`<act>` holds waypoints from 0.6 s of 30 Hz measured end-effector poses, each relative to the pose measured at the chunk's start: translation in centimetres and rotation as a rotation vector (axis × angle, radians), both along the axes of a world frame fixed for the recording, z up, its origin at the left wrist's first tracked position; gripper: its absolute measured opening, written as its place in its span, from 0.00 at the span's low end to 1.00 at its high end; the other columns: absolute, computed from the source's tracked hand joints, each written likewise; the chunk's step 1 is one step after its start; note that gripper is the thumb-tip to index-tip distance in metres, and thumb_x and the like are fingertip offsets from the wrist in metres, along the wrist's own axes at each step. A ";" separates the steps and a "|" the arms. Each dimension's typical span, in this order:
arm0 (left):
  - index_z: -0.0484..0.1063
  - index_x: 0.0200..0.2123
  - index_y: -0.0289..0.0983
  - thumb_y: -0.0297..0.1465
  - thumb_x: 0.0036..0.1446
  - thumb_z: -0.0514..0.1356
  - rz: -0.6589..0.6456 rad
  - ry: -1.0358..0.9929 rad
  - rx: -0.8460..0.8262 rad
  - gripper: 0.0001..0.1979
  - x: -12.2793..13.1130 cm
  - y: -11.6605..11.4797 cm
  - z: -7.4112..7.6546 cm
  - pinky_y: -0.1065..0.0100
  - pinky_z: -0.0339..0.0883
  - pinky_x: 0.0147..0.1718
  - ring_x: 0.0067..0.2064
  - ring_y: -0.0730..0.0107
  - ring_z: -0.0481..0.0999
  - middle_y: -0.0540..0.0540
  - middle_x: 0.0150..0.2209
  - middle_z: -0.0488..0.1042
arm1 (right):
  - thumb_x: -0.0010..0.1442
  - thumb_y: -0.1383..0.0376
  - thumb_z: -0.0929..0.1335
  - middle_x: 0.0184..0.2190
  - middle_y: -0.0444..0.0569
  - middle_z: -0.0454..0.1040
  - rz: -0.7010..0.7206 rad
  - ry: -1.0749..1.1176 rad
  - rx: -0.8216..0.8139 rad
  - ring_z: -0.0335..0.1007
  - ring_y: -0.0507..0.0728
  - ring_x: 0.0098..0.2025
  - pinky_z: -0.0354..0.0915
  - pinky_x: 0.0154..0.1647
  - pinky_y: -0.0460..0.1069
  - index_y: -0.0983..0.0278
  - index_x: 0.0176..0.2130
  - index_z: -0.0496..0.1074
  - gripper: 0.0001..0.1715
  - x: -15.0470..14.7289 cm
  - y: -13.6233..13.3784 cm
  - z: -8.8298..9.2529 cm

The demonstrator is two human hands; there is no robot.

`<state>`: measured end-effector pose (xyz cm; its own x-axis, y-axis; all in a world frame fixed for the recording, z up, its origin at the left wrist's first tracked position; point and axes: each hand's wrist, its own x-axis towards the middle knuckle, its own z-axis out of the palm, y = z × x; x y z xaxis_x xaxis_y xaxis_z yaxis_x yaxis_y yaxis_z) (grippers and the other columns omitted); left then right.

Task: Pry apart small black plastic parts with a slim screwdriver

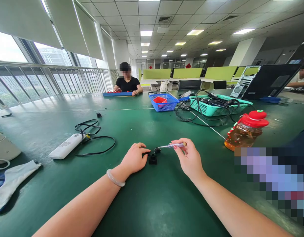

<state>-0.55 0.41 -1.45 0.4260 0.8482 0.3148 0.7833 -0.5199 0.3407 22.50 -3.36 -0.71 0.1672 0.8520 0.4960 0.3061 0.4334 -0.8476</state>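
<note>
My left hand (135, 158) rests on the green table (147, 204), fingers curled and pinched on a small black part (153, 159). A second tiny black piece (157, 150) lies just beyond it. My right hand (188, 158) holds a small clear-handled screwdriver (172, 145) in a pinch, with its tip pointing left at the tiny black piece. A pale bangle (114, 178) sits on my left wrist.
A white power bank (67, 145) with a looped black cable (92, 138) lies to the left. A tilted jar with a red lid (245, 131) is on the right. Blue basket (164, 102), teal basket (216, 107) with cables, and a laptop (267, 80) stand behind. Another person (127, 82) sits at the far end.
</note>
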 end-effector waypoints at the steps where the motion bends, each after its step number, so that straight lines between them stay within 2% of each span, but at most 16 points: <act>1: 0.80 0.44 0.42 0.29 0.59 0.55 0.008 0.004 0.000 0.15 0.1 -0.1 0.2 0.55 0.69 0.53 0.51 0.56 0.72 0.44 0.51 0.74 | 0.63 0.56 0.66 0.44 0.52 0.78 -0.002 -0.001 0.000 0.77 0.59 0.45 0.72 0.45 0.56 0.59 0.42 0.65 0.11 0.0 0.0 0.0; 6: 0.81 0.37 0.40 0.35 0.64 0.51 0.023 -0.020 -0.010 0.18 0.4 -0.5 1.2 0.56 0.69 0.51 0.47 0.59 0.74 0.44 0.46 0.77 | 0.63 0.56 0.66 0.43 0.52 0.78 -0.010 -0.019 -0.005 0.77 0.60 0.45 0.72 0.44 0.56 0.59 0.41 0.66 0.11 -0.1 -0.1 0.2; 9: 0.75 0.48 0.41 0.41 0.63 0.54 -0.047 -0.051 0.001 0.17 0.5 -0.8 1.3 0.52 0.65 0.56 0.54 0.55 0.70 0.42 0.53 0.72 | 0.63 0.56 0.66 0.43 0.52 0.78 -0.017 -0.025 -0.005 0.77 0.60 0.45 0.72 0.44 0.55 0.59 0.42 0.66 0.10 -0.2 -0.2 0.2; 12: 0.66 0.57 0.41 0.44 0.58 0.60 -0.178 -0.035 -0.030 0.25 0.5 -1.1 1.1 0.48 0.58 0.61 0.63 0.51 0.60 0.40 0.62 0.62 | 0.63 0.57 0.66 0.43 0.52 0.78 -0.020 -0.032 -0.007 0.77 0.60 0.45 0.72 0.43 0.55 0.59 0.42 0.66 0.09 -0.2 -0.3 0.2; 15: 0.64 0.57 0.42 0.46 0.58 0.60 -0.289 0.010 -0.068 0.26 0.6 -1.4 1.1 0.47 0.56 0.62 0.64 0.50 0.58 0.39 0.64 0.58 | 0.63 0.58 0.66 0.43 0.52 0.78 -0.021 -0.043 0.001 0.77 0.60 0.45 0.72 0.44 0.55 0.59 0.42 0.66 0.08 -0.2 -0.3 0.2; 18: 0.67 0.52 0.43 0.43 0.59 0.60 -0.355 0.039 -0.066 0.19 0.7 -1.6 1.4 0.47 0.57 0.62 0.64 0.51 0.59 0.40 0.64 0.58 | 0.63 0.59 0.65 0.43 0.51 0.79 -0.022 -0.058 0.015 0.77 0.59 0.44 0.72 0.45 0.55 0.59 0.42 0.66 0.08 -0.2 -0.3 0.3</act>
